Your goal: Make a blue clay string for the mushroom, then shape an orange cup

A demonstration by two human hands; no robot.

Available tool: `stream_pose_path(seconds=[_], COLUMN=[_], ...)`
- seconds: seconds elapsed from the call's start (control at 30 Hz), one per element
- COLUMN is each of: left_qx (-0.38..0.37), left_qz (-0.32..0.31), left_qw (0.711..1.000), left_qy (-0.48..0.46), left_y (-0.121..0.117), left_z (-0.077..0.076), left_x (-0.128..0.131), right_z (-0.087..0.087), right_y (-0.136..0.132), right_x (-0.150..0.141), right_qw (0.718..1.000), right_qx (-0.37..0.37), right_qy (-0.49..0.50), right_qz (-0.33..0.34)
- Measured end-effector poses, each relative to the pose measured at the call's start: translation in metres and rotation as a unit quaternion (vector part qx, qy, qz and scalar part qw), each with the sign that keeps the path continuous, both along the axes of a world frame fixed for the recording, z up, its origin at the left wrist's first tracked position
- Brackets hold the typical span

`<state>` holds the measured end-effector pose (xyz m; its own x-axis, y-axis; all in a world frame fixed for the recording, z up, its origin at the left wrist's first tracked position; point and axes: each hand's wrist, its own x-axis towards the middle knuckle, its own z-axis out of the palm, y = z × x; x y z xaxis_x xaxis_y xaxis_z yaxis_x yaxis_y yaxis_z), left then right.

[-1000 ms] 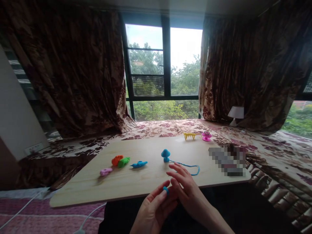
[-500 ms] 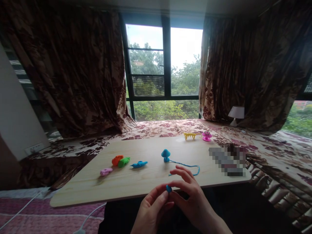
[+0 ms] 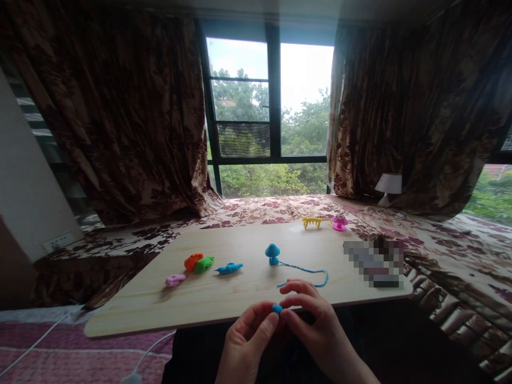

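A small lump of blue modelling clay [image 3: 277, 309] is pinched between the fingertips of both hands, just over the table's near edge. My left hand [image 3: 252, 336] has thumb and forefinger closed on its left side. From the right, my right hand [image 3: 314, 320] grips it with thumb and forefinger, the other fingers raised. Beyond the hands, a blue clay mushroom [image 3: 272, 254] stands upright on the table, and a thin twisted blue strand [image 3: 316, 272] curls from its base. Left of it lies a longer blue clay piece [image 3: 229, 269] with pointed ends.
On the wooden table [image 3: 140, 309] lie orange [image 3: 193, 262], green [image 3: 204, 265] and pink [image 3: 175, 280] clay lumps. At the far edge stand a yellow clay figure with legs [image 3: 312, 222] and a pink clay mushroom [image 3: 340, 223]. A blurred patch [image 3: 374, 265] covers the right side. A lamp [image 3: 389, 184] stands behind.
Both hands stay in nearly the same place. The blue lump has turned a little between the fingertips and now looks wider and rounder.
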<state>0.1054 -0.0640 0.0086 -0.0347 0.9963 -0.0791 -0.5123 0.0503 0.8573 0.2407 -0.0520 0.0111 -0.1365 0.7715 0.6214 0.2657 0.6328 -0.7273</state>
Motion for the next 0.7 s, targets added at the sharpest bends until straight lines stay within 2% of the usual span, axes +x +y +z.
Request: stream_pose_path(seconds=[0.13,0.27,0.47,0.7], left_qx=[-0.027,0.001,0.016,0.088], left_qz=[0.01,0.031,0.031,0.093], left_qw=[1.0,0.999,0.999,0.984], left_qy=[-0.008,0.012,0.011,0.123], left_y=[0.001,-0.002,-0.005,-0.006], left_z=[-0.001,0.002,0.004,0.004], left_x=[0.0,0.001,0.004,0.003], right_z=[0.001,-0.001,-0.007,-0.008], right_y=[-0.003,-0.003,0.0,-0.001], right_x=[-0.003,-0.007,-0.011,-0.01], right_qw=[0.998,0.992,0.985,0.982], right_qx=[-0.024,-0.068,-0.078,-0.098], right_qy=[0.05,0.098,0.148,0.149], right_qz=[0.013,0.037,0.04,0.058])
